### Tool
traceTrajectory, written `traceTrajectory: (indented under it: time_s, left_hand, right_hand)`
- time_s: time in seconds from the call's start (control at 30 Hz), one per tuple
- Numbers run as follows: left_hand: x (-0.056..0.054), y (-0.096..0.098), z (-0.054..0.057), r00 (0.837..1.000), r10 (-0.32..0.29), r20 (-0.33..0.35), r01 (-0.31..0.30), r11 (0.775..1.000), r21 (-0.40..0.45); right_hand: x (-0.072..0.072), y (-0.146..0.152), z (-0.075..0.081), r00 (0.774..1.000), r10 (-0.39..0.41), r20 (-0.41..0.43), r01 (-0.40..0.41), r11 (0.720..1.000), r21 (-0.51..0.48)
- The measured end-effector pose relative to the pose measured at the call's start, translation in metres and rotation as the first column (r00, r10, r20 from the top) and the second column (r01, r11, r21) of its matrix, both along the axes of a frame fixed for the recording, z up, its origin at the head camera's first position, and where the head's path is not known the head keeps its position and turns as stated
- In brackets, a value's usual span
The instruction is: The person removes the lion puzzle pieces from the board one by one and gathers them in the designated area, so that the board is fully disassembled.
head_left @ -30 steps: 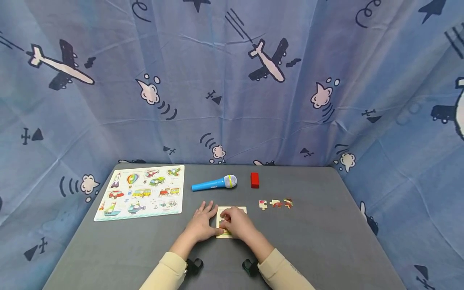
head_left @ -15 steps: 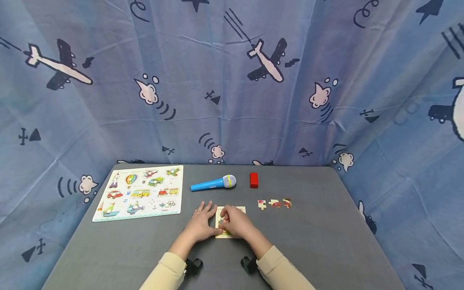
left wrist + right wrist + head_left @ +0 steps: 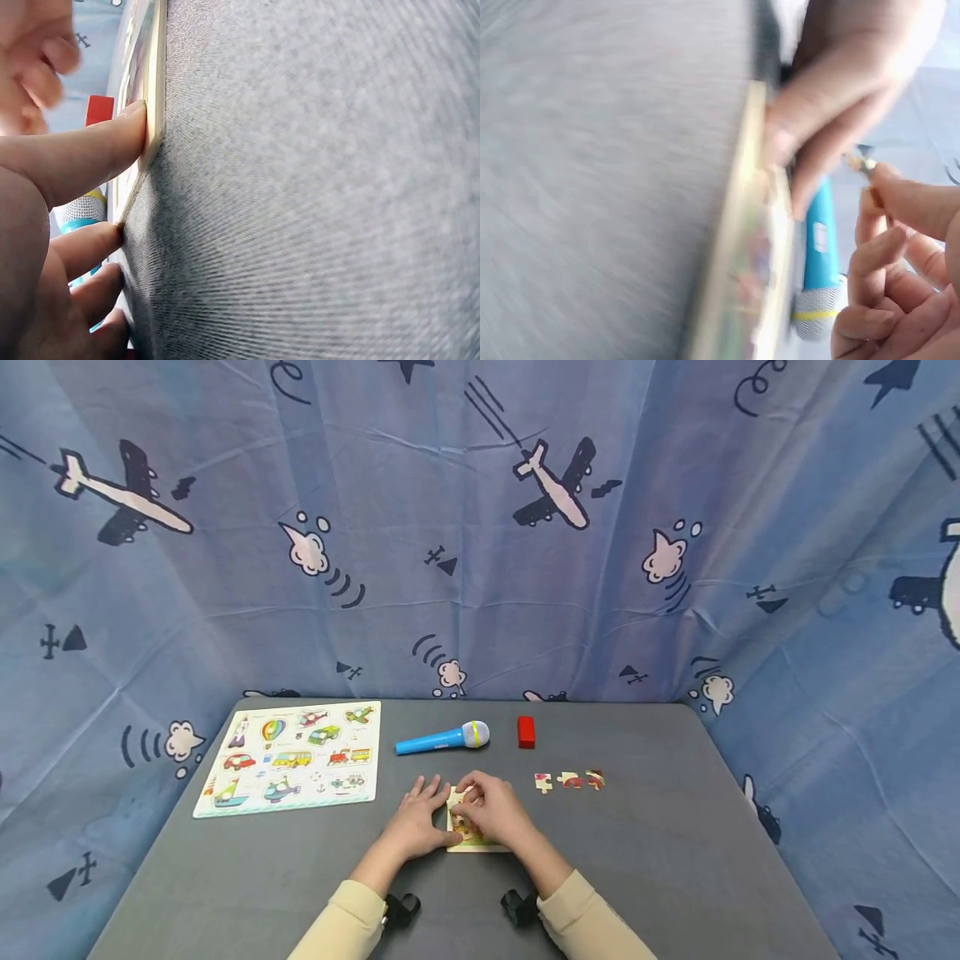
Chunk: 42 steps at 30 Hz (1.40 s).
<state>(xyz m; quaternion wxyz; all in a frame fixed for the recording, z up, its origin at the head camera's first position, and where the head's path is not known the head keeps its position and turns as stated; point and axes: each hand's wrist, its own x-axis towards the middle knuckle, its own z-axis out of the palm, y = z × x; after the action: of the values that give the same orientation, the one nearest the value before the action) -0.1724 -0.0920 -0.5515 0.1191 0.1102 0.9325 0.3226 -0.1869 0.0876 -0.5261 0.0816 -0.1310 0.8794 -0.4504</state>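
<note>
A small wooden jigsaw puzzle board [image 3: 480,845] with a light frame and a coloured picture lies in front of me. My left hand [image 3: 415,827] rests at its left side, fingers spread. In the left wrist view the left thumb [image 3: 97,154] presses the board's edge. My right hand [image 3: 495,810] is raised a little over the board. In the right wrist view it pinches a small puzzle piece [image 3: 863,162] between thumb and fingers, apart from the board. The right hand hides the upper right of the board; the board is blurred in the right wrist view.
Three loose puzzle pieces [image 3: 572,781] lie right of the board. Behind are a blue toy microphone [image 3: 442,741] and a red block [image 3: 527,732]. A larger vehicle picture board [image 3: 288,760] lies at the left. A patterned curtain [image 3: 465,543] hangs behind the grey table [image 3: 660,860].
My right hand has lifted from the board's surface and shifted slightly away from me, a puzzle piece pinched in it. More of the picture shows beneath. The left hand has stayed put.
</note>
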Motion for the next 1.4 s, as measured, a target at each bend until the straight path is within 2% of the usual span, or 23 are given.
traceTrajectory:
  time_s: [0.1,0.23,0.43,0.57,0.73,1.0,1.17,1.27,1.4]
  left_hand:
    - [0.0,0.0,0.0,1.0,0.0,0.0,0.0,1.0,-0.006]
    - [-0.001,0.0,-0.001,1.0,0.005,0.0,-0.005,1.0,-0.012]
    - [-0.001,0.0,-0.001,1.0,0.006,0.0,-0.006,1.0,-0.008]
    - [-0.002,0.0,-0.001,1.0,0.012,0.002,-0.012,1.0,-0.007]
    - [-0.002,0.0,-0.001,1.0,0.005,0.001,-0.005,1.0,-0.013]
    - [-0.002,0.001,-0.001,1.0,-0.004,0.005,0.004,1.0,-0.014]
    - [-0.002,0.0,0.001,1.0,0.002,0.007,-0.002,1.0,-0.017]
    - [-0.002,0.0,0.001,1.0,-0.001,0.004,0.001,1.0,-0.024]
    - [-0.002,0.0,0.0,1.0,-0.006,0.012,0.006,1.0,-0.015]
  right_hand:
    - [0.0,0.014,0.009,0.999,-0.036,0.024,0.037,0.996,-0.075]
    - [0.0,0.042,0.015,0.993,-0.119,0.01,0.12,0.991,-0.066]
    - [-0.002,0.086,0.007,0.965,-0.261,0.015,0.261,0.965,0.003]
    - [-0.004,0.107,-0.003,0.951,-0.308,0.003,0.307,0.949,0.073]
    - [-0.007,0.121,-0.015,0.928,-0.372,-0.026,0.369,0.907,0.204]
    - [-0.01,0.12,-0.023,0.927,-0.372,-0.045,0.368,0.883,0.29]
    - [-0.01,0.119,-0.025,0.923,-0.381,-0.053,0.378,0.877,0.297]
    - [-0.009,0.118,-0.022,0.924,-0.374,-0.076,0.381,0.888,0.256]
    - [-0.007,0.107,-0.009,0.937,-0.342,-0.077,0.35,0.917,0.192]
